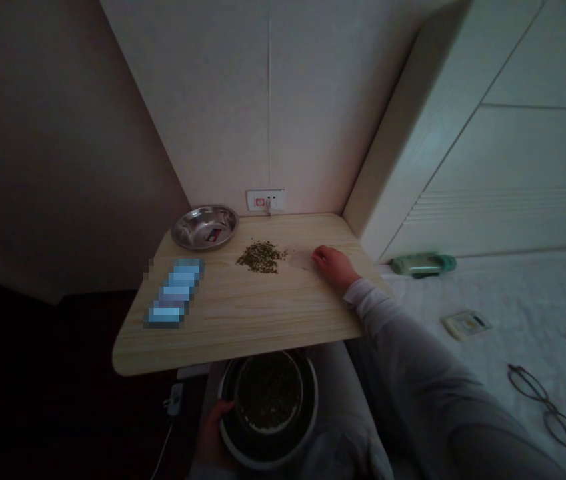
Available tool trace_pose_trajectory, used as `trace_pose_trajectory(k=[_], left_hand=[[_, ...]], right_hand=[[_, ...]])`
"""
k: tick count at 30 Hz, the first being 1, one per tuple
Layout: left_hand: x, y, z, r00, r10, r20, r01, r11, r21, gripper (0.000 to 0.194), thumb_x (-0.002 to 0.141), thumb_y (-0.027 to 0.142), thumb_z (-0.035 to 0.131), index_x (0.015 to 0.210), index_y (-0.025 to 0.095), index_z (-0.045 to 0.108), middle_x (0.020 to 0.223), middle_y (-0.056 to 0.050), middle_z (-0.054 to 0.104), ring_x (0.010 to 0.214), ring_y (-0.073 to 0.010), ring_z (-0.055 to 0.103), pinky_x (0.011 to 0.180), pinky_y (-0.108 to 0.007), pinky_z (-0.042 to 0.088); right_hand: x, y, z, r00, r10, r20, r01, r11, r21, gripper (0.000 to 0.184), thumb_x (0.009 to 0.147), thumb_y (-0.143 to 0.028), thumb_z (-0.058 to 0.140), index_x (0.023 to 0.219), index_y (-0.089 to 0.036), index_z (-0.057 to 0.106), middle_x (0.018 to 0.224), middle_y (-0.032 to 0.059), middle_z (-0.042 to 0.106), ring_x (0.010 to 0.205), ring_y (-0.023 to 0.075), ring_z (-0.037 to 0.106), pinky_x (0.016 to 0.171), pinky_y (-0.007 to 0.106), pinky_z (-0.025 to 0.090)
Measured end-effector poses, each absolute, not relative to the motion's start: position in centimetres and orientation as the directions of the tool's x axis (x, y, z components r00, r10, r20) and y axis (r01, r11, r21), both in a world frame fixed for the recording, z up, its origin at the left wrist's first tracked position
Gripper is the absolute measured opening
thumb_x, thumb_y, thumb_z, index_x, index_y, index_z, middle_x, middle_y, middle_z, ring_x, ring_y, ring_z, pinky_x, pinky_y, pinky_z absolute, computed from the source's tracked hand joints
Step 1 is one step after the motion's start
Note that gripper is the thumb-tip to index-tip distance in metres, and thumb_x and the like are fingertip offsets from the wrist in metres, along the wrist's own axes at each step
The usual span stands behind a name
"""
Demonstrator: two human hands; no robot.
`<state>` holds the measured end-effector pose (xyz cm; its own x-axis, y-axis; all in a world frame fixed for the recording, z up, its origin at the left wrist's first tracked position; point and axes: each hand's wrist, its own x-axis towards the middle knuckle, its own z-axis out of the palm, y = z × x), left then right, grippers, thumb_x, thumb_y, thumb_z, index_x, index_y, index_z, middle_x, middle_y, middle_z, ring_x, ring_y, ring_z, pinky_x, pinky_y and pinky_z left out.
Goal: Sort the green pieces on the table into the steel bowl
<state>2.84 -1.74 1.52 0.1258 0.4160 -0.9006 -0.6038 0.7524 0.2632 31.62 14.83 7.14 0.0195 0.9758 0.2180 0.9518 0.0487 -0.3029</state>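
Note:
On the wooden table lies a loose pile of small greenish-brown dried bits (261, 257), perhaps seeds or leaves. To its right, my right hand (333, 265) rests on the tabletop with fingers pinched at the edge of a thin, see-through plastic piece (301, 259). The plastic touches the pile's right side; its exact kind is unclear. Below the table edge, my left hand (213, 430) grips the left side of a wide, light-rimmed bowl (313, 417) on my lap. Inside it sits a smaller round container (269, 393) with dark contents, too dim to make out.
A shiny metal dish (205, 228) and a blurred-out phone (175, 293) are on the table (243, 333)'s left side. A wall socket (265, 200) is behind. On the bed at right lie a green bottle (423, 264), a pale flat packet (467, 325) and glasses (545, 403).

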Motion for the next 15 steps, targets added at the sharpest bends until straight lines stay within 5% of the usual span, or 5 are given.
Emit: trace_pose_trajectory(k=[9, 15], left_hand=[[2.5, -2.1, 1.4, 0.196, 0.469, -0.861, -0.600, 0.752, 0.273, 0.021, 0.058, 0.014, 0.050, 0.039, 0.018, 0.056, 0.045, -0.006, 0.061, 0.081, -0.0278, 0.057, 0.075, -0.042, 0.041], [2.6, -2.1, 1.6, 0.151, 0.460, -0.875, -0.626, 0.730, 0.276, 0.016, 0.058, 0.014, 0.050, 0.046, 0.013, 0.060, 0.054, -0.009, 0.064, 0.081, -0.0281, 0.057, 0.073, -0.040, 0.042]], right_hand=[[30.6, 15.6, 7.4, -0.030, 0.960, 0.279, 0.885, 0.156, -0.439, 0.022, 0.079, -0.031, 0.037, 0.085, -0.016, 0.052, 0.074, 0.0035, 0.059, 0.063, 0.0107, 0.051, 0.057, 0.021, 0.035], [27.5, 14.8, 7.5, -0.185, 0.911, 0.369, 0.927, 0.286, -0.242, 0.028, 0.081, -0.034, 0.032, 0.088, -0.018, 0.053, 0.080, 0.0048, 0.060, 0.072, 0.0135, 0.052, 0.064, 0.023, 0.035]])
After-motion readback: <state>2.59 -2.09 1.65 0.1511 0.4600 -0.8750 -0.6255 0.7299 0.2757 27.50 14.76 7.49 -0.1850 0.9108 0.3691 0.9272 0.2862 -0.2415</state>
